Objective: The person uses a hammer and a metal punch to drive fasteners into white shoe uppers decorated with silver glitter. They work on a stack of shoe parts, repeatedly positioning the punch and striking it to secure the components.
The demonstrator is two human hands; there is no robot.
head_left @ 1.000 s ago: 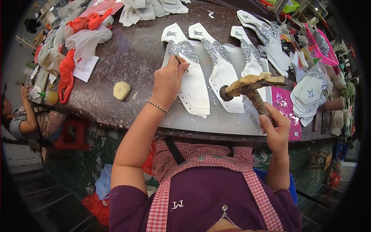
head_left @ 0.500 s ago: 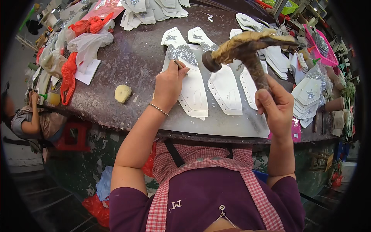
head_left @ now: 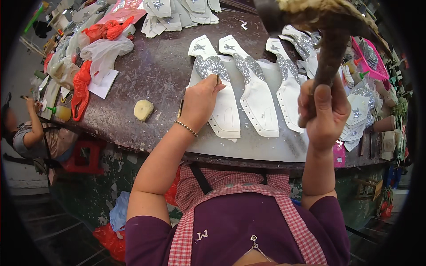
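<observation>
My right hand (head_left: 326,111) grips the dark handle of a hammer (head_left: 330,55), raised high, its head wrapped in tan material and partly cut off by the top edge. My left hand (head_left: 199,102) is closed in a pinch over the leftmost white shoe-upper piece (head_left: 224,116). A short dark metal punch-like tool (head_left: 217,79) shows at its fingertips, and a thin dark rod (head_left: 180,108) sticks out by the wrist. Two more white uppers, a middle one (head_left: 259,108) and a right one (head_left: 289,104), lie alongside, with silver glitter bands, stars and rows of holes.
A pale translucent board (head_left: 253,148) lies under the uppers. A round cream lump (head_left: 143,110) sits to the left. Stacked white pieces (head_left: 164,17) lie at the back, a pink basket (head_left: 377,66) at the right. Another person (head_left: 33,137) works at the far left.
My right hand has lifted the hammer higher and towards the right. My left hand has shifted slightly right and down, still over the leftmost upper.
</observation>
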